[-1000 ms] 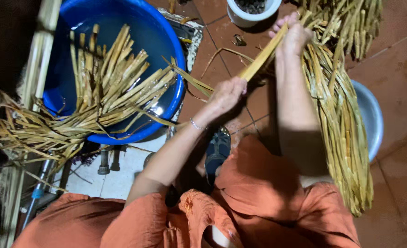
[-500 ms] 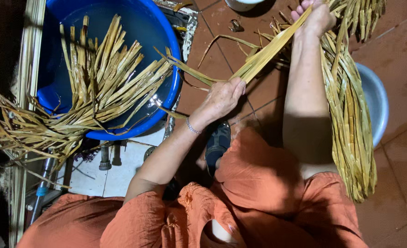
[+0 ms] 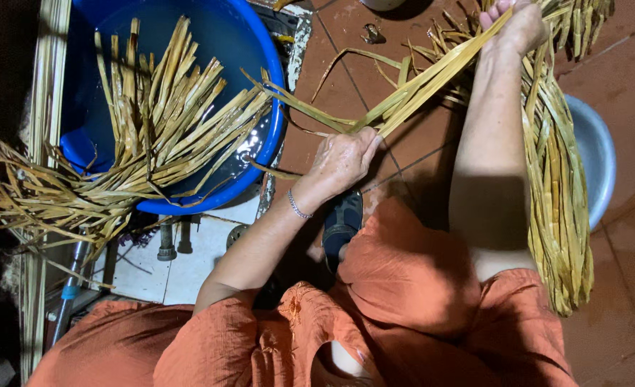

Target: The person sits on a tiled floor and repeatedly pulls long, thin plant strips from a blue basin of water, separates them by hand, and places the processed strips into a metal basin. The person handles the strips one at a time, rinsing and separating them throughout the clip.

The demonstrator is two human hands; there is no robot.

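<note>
Fingers of the left hand (image 3: 342, 159) and right hand (image 3: 519, 25) are pinching a stretched leaf strip (image 3: 432, 75), risking tearing it.

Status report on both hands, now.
Left hand pinching leaf strip low. Right hand gripping its far end. Strip taut. Blue basin beside, clear.

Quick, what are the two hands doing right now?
Left hand: closed, gripping the near end of the long dry leaf strip.
Right hand: closed on the same strip's far end.
</note>
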